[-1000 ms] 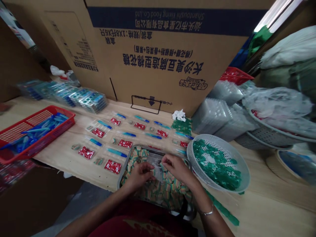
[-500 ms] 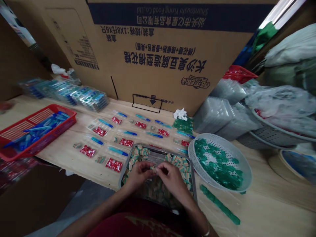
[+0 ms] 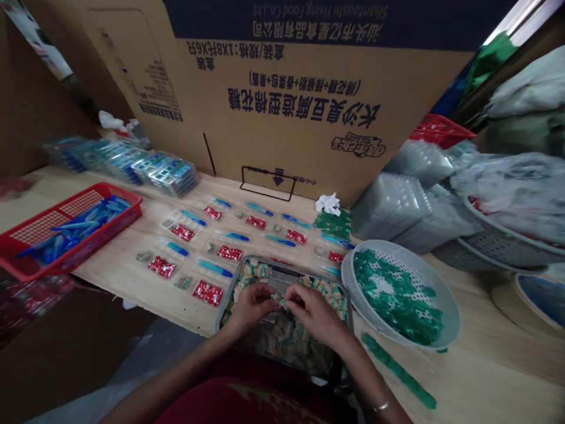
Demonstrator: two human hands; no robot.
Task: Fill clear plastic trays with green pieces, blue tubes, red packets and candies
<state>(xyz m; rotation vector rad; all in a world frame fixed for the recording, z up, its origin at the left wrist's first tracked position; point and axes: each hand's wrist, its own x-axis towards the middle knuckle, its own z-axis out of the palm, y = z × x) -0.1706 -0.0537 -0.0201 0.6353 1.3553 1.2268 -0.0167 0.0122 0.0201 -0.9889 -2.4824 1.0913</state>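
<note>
A big printed carton stands behind my wooden table. On the table, a steel tray heaped with striped candy pieces sits right in front of me, with a white perforated basket of green-wrapped sweets just beside it. Over the tray, my left hand and right hand are both closed — their fingertips pinch one small striped piece between them.

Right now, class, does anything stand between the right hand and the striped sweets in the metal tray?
Nothing visible does: the right hand is over the metal tray, its fingers touching a striped sweet.
</note>
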